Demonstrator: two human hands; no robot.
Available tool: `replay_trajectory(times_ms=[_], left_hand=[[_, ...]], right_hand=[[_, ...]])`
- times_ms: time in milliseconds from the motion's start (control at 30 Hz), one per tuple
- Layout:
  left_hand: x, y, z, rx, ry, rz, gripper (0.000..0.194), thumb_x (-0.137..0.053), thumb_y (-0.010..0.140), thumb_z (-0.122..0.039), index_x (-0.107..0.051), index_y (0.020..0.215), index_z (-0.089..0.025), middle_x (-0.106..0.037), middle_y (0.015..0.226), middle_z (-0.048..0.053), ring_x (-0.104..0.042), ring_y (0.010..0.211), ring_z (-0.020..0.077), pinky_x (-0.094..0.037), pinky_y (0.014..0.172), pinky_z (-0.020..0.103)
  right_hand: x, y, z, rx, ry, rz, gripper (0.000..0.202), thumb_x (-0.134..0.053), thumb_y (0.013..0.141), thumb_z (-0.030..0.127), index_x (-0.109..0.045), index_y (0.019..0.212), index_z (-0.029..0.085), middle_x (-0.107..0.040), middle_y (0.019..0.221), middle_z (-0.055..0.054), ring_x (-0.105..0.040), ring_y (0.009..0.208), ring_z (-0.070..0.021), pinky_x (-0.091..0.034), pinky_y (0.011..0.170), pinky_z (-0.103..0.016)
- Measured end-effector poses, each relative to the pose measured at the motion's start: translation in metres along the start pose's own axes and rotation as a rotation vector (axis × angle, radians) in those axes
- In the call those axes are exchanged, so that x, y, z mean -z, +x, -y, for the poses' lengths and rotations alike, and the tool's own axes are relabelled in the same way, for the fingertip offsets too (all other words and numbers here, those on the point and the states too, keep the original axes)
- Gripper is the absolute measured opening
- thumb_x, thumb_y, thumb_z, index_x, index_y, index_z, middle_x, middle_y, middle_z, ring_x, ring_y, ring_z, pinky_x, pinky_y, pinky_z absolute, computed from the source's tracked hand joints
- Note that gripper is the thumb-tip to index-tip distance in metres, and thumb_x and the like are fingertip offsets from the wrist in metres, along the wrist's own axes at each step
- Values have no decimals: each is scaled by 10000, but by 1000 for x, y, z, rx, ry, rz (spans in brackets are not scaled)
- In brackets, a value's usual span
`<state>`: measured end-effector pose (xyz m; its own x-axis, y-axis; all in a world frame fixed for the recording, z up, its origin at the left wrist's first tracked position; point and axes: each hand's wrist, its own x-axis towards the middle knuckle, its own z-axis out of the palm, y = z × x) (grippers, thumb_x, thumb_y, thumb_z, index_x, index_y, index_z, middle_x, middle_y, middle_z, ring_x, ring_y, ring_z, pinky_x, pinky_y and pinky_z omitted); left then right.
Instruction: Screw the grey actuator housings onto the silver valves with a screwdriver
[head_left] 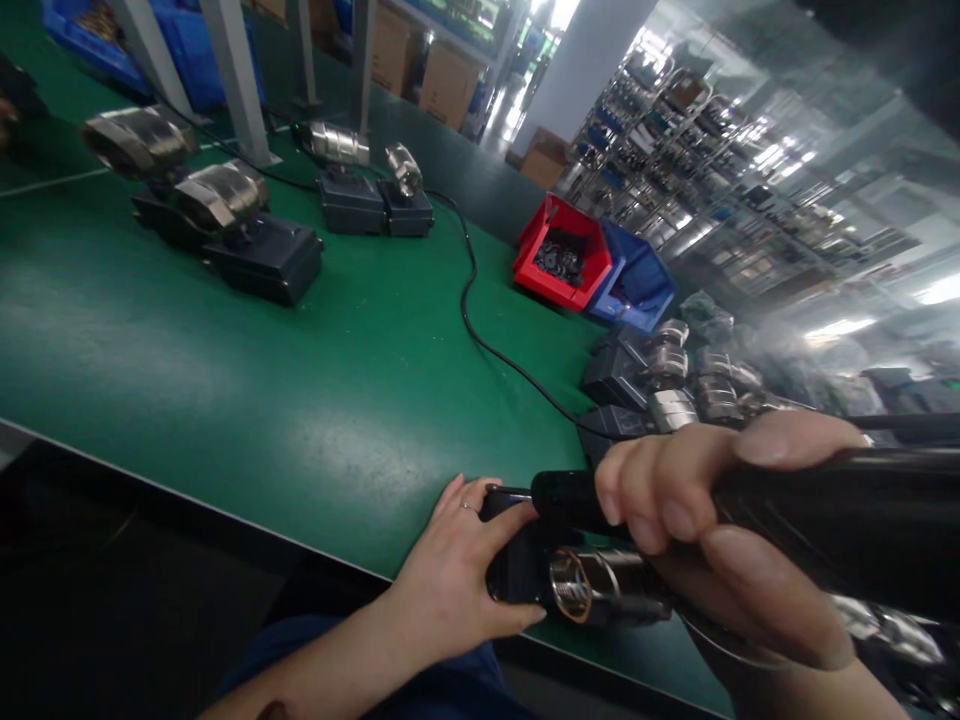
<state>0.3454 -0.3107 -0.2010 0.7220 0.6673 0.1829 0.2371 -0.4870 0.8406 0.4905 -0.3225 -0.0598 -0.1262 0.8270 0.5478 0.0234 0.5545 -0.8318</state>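
Observation:
Near the front edge of the green table point(315, 400) lies a dark box-shaped unit point(517, 560) with a shiny metal valve body point(611, 585) on its side. My left hand point(457, 560), a ring on one finger, is wrapped round the box end of this unit. Above the valve, my right hand point(720, 500) grips a black cylindrical power screwdriver point(847, 510). The tool's thin bit points left and reaches the box beside my left fingertips; whether it sits on a screw cannot be made out.
Several valve units point(262, 255) stand at the back left by grey posts point(240, 90). A red bin point(562, 260) and a blue bin point(637, 280) sit at the back. More units point(622, 365) crowd the right. A black cable point(480, 335) crosses the table.

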Motion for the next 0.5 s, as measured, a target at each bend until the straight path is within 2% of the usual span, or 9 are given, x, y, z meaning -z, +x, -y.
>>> replay_trajectory(times_ms=[167, 333, 400, 467, 500], left_hand=[[-3, -1, 3, -9, 0, -20, 805, -851, 630, -368, -490, 1346, -307, -513, 1314, 127, -469, 1276, 347, -305, 1111, 642], [2, 1, 1, -2, 13, -23, 782, -870, 599, -357, -520, 1296, -289, -533, 1274, 122, -498, 1236, 342, -317, 1101, 645], [7, 2, 3, -18, 37, 28, 859, -884, 587, -356, -478, 1341, -296, -518, 1301, 131, -478, 1263, 351, -291, 1110, 664], [13, 3, 6, -49, 72, 107, 993, -909, 557, -349, -400, 1409, -314, -478, 1359, 150, -427, 1318, 376, -271, 1112, 688], [15, 3, 8, -64, 92, 141, 1046, -919, 546, -315, -364, 1433, -324, -458, 1384, 157, -406, 1339, 384, -269, 1113, 691]], right_hand=[[-1, 4, -5, -1, 36, 42, 202, -603, 935, 166, -521, 1105, 237, -460, 689, 57, -521, 568, -90, -494, 580, -279], [-2, 8, -13, 35, 119, 46, 355, -615, 909, 151, -531, 1235, 263, -473, 676, 54, -512, 537, -96, -475, 546, -266], [0, 10, -9, 42, 125, 36, 371, -652, 882, 158, -563, 1229, 257, -499, 674, 43, -522, 528, -109, -485, 538, -280], [7, 5, 1, 62, 95, -53, 353, -701, 853, 190, -602, 1185, 254, -506, 661, 37, -512, 508, -114, -488, 528, -291], [14, -3, 8, 47, 67, -108, 345, -731, 843, 238, -611, 1163, 287, -490, 641, 46, -488, 483, -106, -481, 516, -284]])
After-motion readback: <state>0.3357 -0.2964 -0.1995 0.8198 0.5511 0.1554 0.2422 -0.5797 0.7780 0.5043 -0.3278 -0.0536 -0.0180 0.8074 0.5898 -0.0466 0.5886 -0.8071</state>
